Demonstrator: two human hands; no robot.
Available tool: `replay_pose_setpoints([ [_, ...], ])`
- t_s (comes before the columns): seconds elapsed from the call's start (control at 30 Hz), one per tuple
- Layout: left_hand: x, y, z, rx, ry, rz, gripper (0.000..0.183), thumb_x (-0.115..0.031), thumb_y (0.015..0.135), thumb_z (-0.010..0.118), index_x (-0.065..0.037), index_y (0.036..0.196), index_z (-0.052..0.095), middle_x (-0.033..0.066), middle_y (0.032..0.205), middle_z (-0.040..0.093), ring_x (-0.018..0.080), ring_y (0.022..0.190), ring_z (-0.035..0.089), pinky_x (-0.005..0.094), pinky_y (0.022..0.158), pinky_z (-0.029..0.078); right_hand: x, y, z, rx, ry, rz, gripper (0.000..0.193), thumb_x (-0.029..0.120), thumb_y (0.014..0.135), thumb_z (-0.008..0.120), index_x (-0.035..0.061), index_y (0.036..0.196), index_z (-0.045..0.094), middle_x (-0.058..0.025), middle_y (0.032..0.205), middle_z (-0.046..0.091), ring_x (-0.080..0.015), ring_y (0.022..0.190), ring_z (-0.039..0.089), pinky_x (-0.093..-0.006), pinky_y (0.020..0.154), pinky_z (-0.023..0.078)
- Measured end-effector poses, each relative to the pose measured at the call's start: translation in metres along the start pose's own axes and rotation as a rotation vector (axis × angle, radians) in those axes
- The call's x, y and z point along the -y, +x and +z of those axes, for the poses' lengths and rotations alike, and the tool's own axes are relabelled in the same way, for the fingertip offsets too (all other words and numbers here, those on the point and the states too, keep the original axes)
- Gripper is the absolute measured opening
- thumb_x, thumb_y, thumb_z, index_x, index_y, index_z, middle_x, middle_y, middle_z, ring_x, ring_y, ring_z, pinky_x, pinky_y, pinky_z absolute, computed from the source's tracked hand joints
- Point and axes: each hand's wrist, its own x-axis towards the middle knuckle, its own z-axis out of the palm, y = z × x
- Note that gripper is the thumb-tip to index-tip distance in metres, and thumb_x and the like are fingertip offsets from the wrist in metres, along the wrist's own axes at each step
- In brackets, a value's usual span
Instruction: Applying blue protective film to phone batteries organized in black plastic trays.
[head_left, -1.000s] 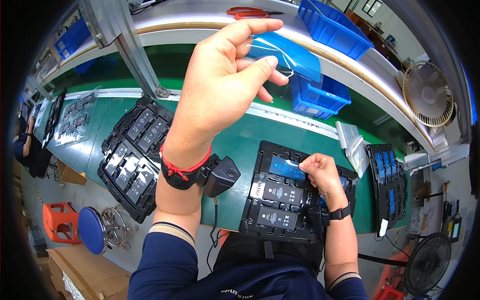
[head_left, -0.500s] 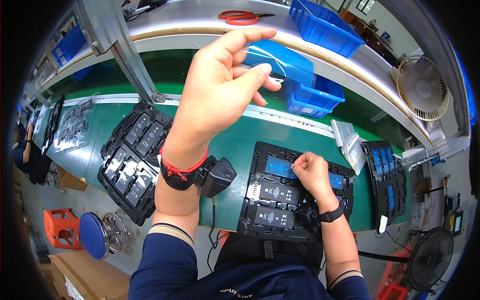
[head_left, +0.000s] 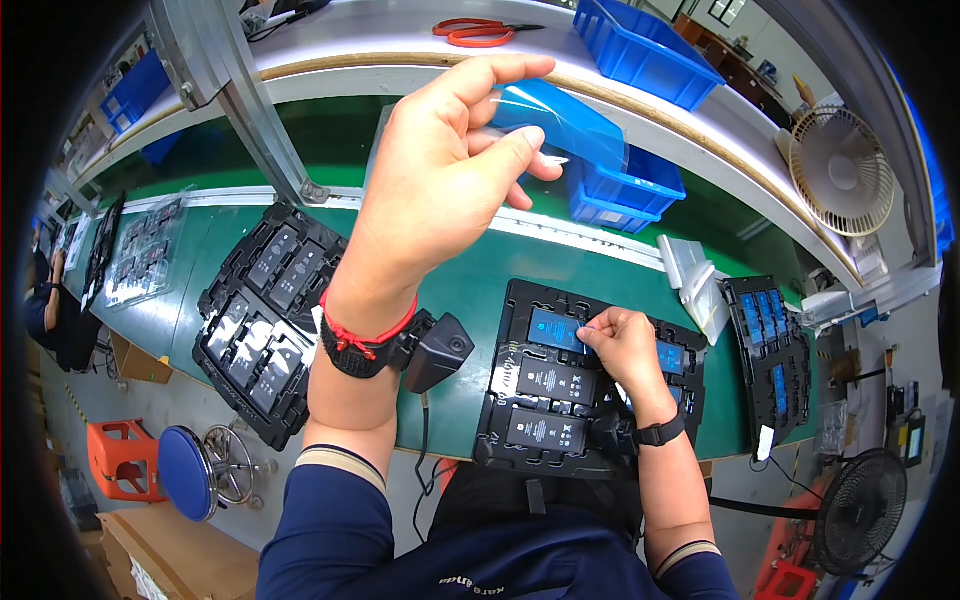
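Note:
My left hand (head_left: 445,165) is raised high over the bench, fingers curled round a glossy, see-through blue film sheet (head_left: 560,120). A small white bit (head_left: 553,160) shows by its fingertips. Lower right, my right hand (head_left: 625,345) pinches at the right end of a blue-covered flat battery (head_left: 555,328) in a black moulded tray (head_left: 495,400). What lies between those fingertips is hidden. Below that battery, dark batteries (head_left: 557,383) with white print sit in the same tray. Another blue-covered battery (head_left: 670,357) lies right of my hand.
Left stands a black tray (head_left: 265,330) of dark batteries; at right, another tray (head_left: 765,350) holds blue-covered ones. Blue bins (head_left: 640,190), clear plastic bags (head_left: 695,290) and a shelf with red-handled scissors (head_left: 485,33) are beyond. A metal post (head_left: 235,110) rises at left. Another person (head_left: 50,310) sits far left.
My right hand has shifted slightly left and down along the blue-covered battery. My left hand stays raised with the film, which has moved little.

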Motion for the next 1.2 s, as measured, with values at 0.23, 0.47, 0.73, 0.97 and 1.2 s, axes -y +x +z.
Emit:
replay_pose_setpoints([
  [0.23,-0.001,0.0,0.001,0.0,0.016,-0.002,0.04,0.001,0.086,0.054,0.003,0.125,0.046,0.0145,0.125,0.052,0.017,0.081,0.066,0.0208,0.056,0.052,0.011,-0.018,-0.003,0.076,0.002,-0.344,0.009,0.003,0.07,0.07,-0.0005,0.073,0.062,-0.012,0.084,0.064,-0.0224,0.071,0.06,-0.0306,0.066,0.047],
  [0.47,-0.001,-0.001,0.001,0.005,0.027,0.0,0.039,0.0,0.086,0.054,0.003,0.124,0.047,0.0136,0.123,0.054,0.0165,0.081,0.066,0.0203,0.056,0.051,-0.009,-0.007,-0.024,0.405,0.841,-0.079,0.006,0.0,0.077,0.068,0.0025,0.077,0.062,-0.0095,0.1,0.061,-0.0118,0.083,0.058,-0.0244,0.078,0.047],
  [0.73,0.0,0.0,0.001,0.017,0.047,-0.015,0.039,0.001,0.086,0.054,0.002,0.124,0.047,0.0131,0.12,0.055,0.016,0.08,0.066,0.0199,0.056,0.051,-0.017,0.0,-0.005,0.149,0.668,0.011,0.01,0.004,0.082,0.066,0.0017,0.076,0.058,0.0016,0.055,0.052,-0.0034,0.04,0.042,-0.0182,0.033,0.031],
  [0.97,0.003,0.001,0.004,0.024,0.05,-0.006,0.039,0.001,0.086,0.054,0.002,0.124,0.047,0.0131,0.118,0.056,0.0161,0.08,0.066,0.02,0.056,0.051,-0.015,0.002,-0.006,0.153,0.641,0.065,0.011,0.004,0.081,0.065,0.0025,0.074,0.056,0.0018,0.055,0.051,-0.0029,0.04,0.04,-0.0185,0.034,0.029],
  [1.2,0.003,0.0,0.004,0.031,0.049,0.001,0.039,0.001,0.086,0.054,0.002,0.124,0.047,0.0132,0.118,0.056,0.0165,0.08,0.066,0.02,0.055,0.051,-0.015,0.002,-0.005,0.151,0.607,0.081,0.011,0.003,0.081,0.065,0.0027,0.074,0.057,0.0018,0.055,0.051,-0.0029,0.04,0.039,-0.0186,0.034,0.029],
])
